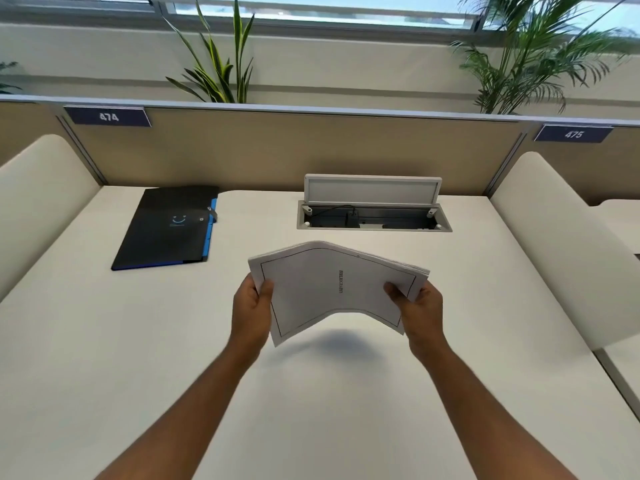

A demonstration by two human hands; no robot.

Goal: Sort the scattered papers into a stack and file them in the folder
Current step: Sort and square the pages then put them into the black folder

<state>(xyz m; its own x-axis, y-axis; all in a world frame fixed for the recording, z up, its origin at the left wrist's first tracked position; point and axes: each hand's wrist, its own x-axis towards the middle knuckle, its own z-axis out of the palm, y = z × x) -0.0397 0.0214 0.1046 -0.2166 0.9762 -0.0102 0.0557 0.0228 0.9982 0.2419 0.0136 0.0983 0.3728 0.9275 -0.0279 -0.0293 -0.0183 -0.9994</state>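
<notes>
A stack of white papers (329, 289) hangs above the middle of the white desk (104, 341), arched upward along its centre, with a thin black border and a sideways printed word on the top sheet. My left hand (251, 306) grips its left edge, thumb on top. My right hand (417, 310) grips the right edge the same way. A black folder (166, 230) with a blue edge and a small smiley mark lies closed on the desk at the back left, apart from the papers.
An open cable box (374, 216) with its lid raised sits in the desk behind the papers. Cream side dividers (38, 188) flank the desk left and right, and a tan back panel (294, 150) carries number tags. Plants stand behind it.
</notes>
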